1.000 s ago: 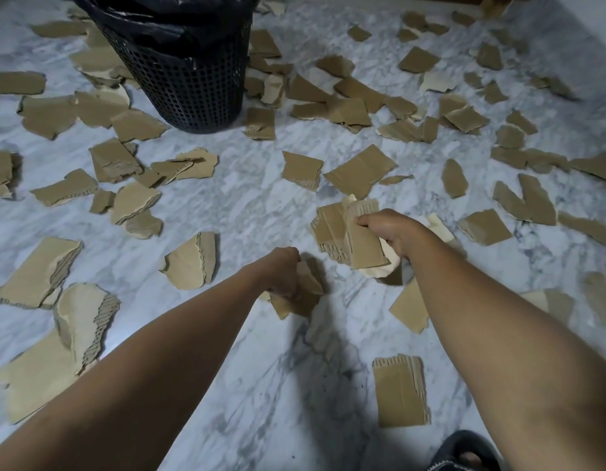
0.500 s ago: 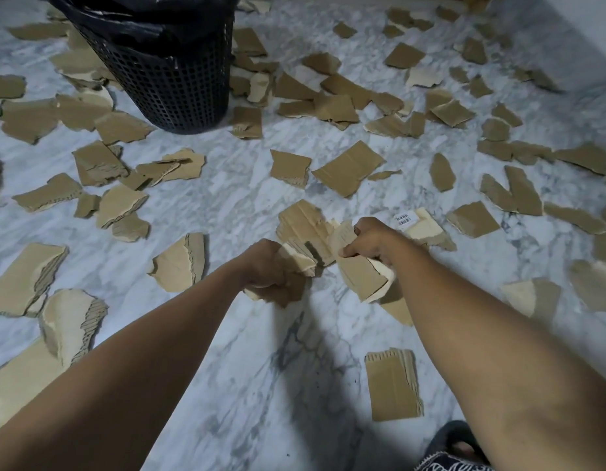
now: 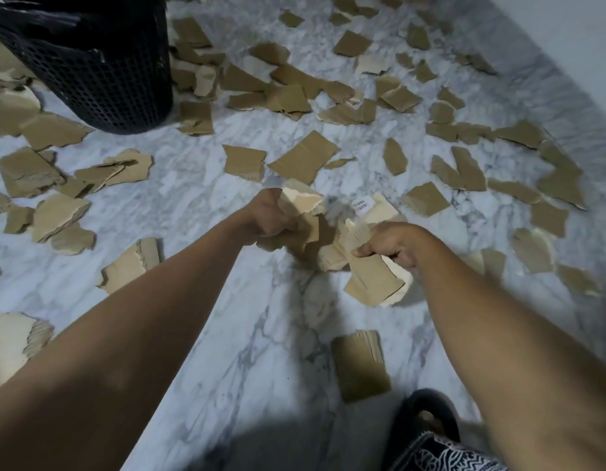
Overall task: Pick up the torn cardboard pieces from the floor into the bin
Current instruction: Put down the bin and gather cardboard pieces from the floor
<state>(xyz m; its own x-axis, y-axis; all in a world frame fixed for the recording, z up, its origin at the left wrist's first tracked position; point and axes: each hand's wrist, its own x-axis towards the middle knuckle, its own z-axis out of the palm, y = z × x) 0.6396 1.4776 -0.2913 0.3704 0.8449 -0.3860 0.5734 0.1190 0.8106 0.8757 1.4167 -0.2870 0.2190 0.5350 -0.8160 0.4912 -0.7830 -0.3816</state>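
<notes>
One wide-angle view here, from the person's head, tipped forward and down at the floor [image 3: 227, 351]. Forearms [image 3: 142, 334] run up from the bottom edge; left hand [image 3: 267, 217] and right hand [image 3: 395, 244] sit close, mid-frame, each gripping cardboard [image 3: 373, 280]. Bin [image 3: 101, 79] farther off, top left, cropped by the frame; wall [image 3: 566, 45] top right; slipper [image 3: 427, 423] at the bottom edge.

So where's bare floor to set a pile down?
Bare floor runs between the forearms, from the left hand and right hand back to the slipper, beside one cardboard piece. Crowded right of the bin and toward the wall.
</notes>
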